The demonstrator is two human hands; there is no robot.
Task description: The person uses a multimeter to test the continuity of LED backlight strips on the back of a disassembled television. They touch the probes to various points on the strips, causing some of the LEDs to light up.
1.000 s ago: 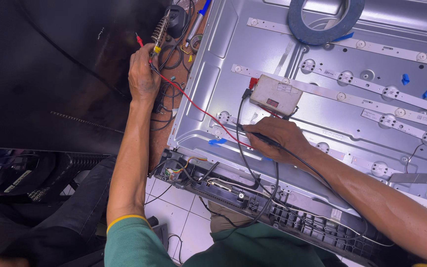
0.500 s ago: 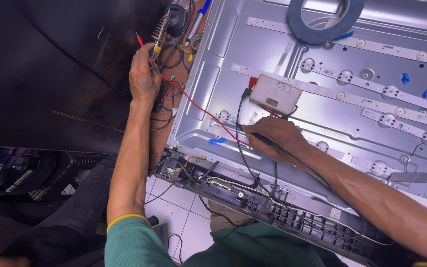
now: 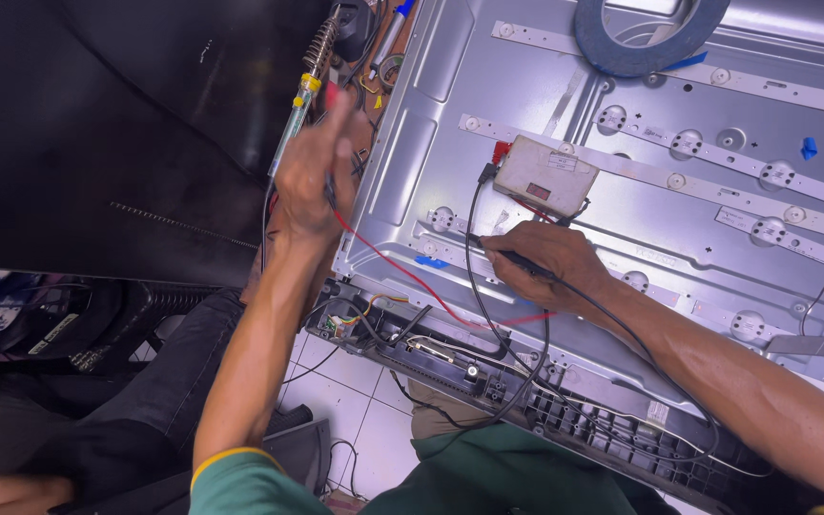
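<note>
Your right hand pinches a black probe against the metal back panel, just below the small beige tester box resting on that panel; your left hand is closed around a red probe, raised off the panel's left edge. A red lead and a black lead cross the panel's lower left corner; a blue tape roll lies at its top.
</note>
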